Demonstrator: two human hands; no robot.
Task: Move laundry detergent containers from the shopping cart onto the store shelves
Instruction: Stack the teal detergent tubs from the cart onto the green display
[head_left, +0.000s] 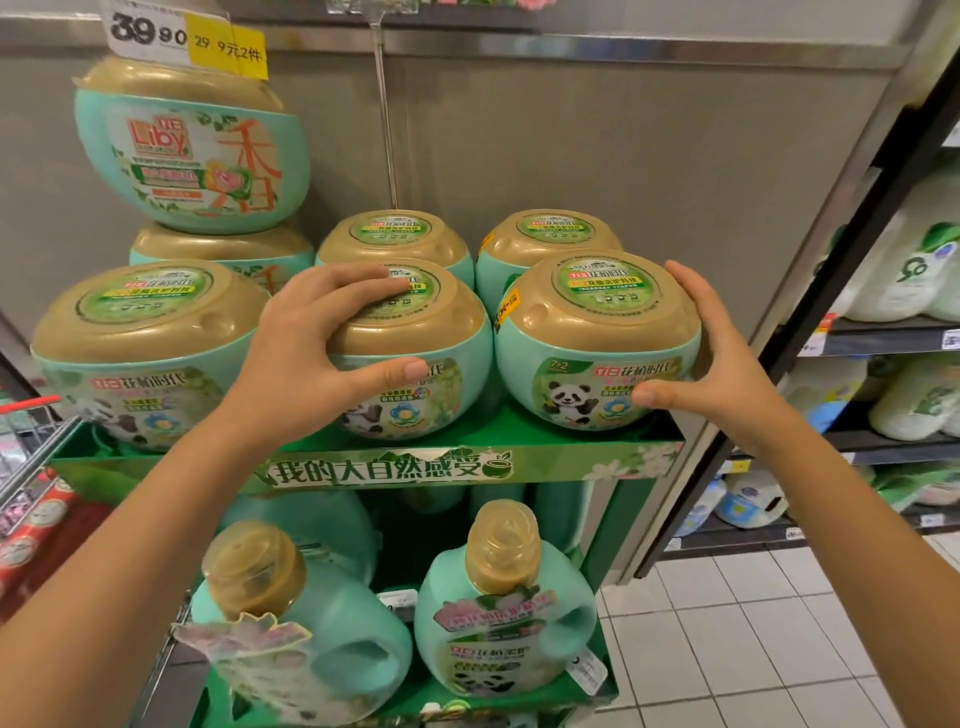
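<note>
Top tier of green display shelf: round detergent pod tubs, teal body, gold lid, two rows.

Left hand on middle front tub: fingers spread and bent over the lid, thumb across the front label, gripping it.

Right hand on right front tub, at the shelf's front right corner: fingers curved along its right flank, thumb on the front face, cupping it.

Both tubs stand upright on the shelf, side by side; touching or just apart, cannot tell. Left front tub untouched. Shopping cart at far left, contents unclear.

Judgement: placing step, seating and aligning the two front tubs. Next move calls for squaring both to the front edge, labels outward, releasing without tipping, then a reach to the cart. The right tub sits close to the corner, so watch for overhang.
</note>
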